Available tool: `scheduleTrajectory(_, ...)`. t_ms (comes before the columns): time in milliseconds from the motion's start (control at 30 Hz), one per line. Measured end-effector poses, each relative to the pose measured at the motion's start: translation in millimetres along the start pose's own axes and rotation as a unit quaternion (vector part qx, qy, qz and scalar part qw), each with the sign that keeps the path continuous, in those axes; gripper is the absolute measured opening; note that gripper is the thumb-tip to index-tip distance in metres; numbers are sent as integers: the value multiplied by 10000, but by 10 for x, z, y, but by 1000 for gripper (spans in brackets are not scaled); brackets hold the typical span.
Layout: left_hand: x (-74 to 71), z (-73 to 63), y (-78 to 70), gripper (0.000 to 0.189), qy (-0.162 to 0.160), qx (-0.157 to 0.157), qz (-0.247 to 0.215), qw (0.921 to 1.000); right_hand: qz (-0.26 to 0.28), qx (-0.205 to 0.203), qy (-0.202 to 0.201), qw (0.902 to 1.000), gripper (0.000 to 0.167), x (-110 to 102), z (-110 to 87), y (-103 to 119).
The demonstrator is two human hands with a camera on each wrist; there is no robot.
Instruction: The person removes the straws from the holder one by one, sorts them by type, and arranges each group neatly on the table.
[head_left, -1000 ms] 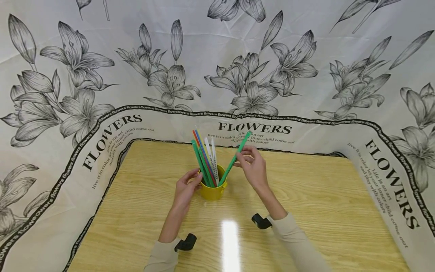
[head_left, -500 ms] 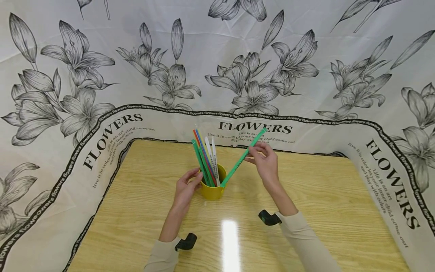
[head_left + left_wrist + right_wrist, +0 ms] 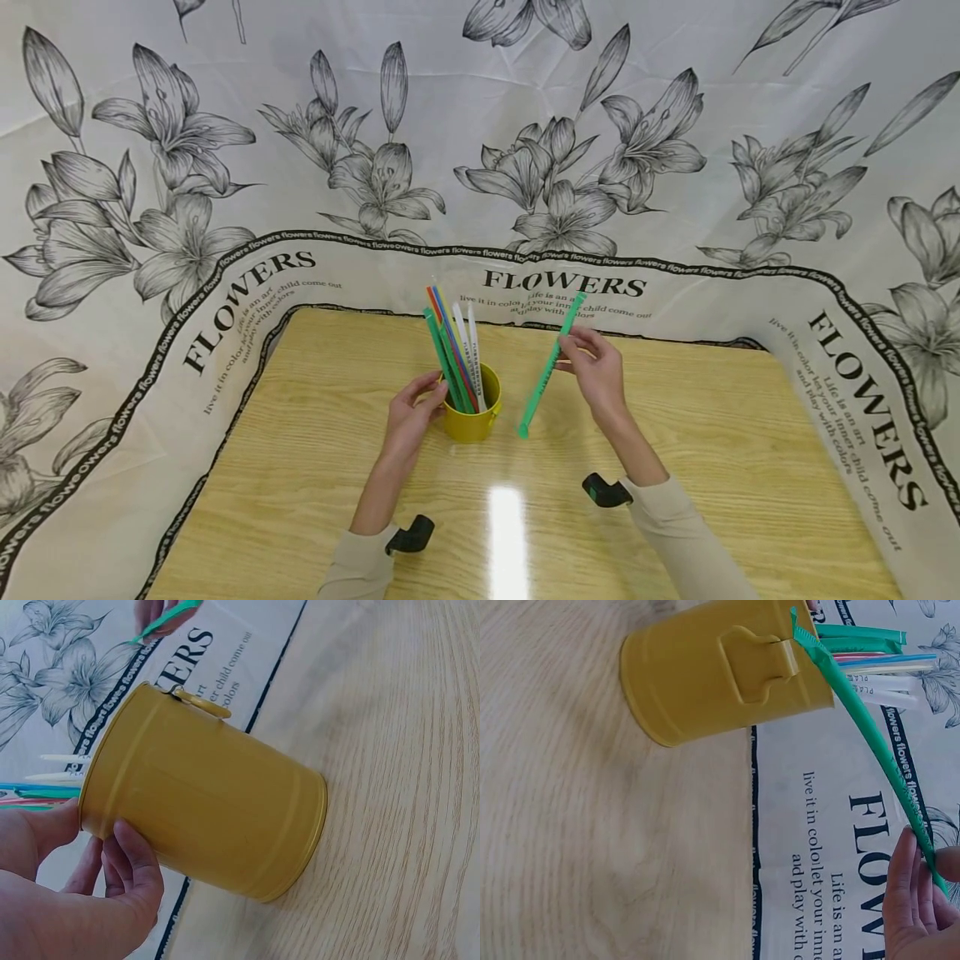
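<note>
A small yellow metal bucket (image 3: pixel 468 427) stands upright on the table, with several straws (image 3: pixel 459 358) leaning in it: green, red, blue, yellow and white. My left hand (image 3: pixel 411 410) grips the bucket at its left rim, thumb on the edge and fingers curled against the wall in the left wrist view. To the right of the bucket, my right hand (image 3: pixel 596 371) pinches a green wrapped straw (image 3: pixel 542 392) near its upper end. That straw slants down to the left, its lower tip outside the bucket. The bucket's side handle (image 3: pixel 742 666) shows in the right wrist view.
The wooden table (image 3: pixel 300 500) reaches back to a white cloth (image 3: pixel 420 200) printed with flowers and lettering, which surrounds it at the back and both sides. A bright light reflection lies on the table in front of the bucket.
My right hand has moved right, drawing the green straw from the bucket. The straw's lower end came over the rim and now hangs to the bucket's right. My left hand has stayed on the bucket.
</note>
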State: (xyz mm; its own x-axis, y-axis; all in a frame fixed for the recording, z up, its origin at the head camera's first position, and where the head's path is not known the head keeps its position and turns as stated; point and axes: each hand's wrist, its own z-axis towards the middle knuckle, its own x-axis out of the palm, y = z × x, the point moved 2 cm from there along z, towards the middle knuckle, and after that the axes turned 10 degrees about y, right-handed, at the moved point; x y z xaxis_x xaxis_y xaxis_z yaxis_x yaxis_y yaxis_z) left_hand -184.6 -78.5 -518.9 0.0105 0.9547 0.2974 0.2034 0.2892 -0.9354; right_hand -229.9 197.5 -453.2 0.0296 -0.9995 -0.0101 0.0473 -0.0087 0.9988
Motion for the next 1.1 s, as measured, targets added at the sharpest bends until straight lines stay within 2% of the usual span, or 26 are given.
scheduleTrajectory(567, -7, 2, 12, 37, 15, 52, 12, 10000, -202, 439, 94, 9988, 37, -95, -159, -385)
scheduleTrajectory(1100, 7, -7, -7, 34, 16, 54, -52, 10000, -168, 662, 308, 9972, 38, -21, -246, -651)
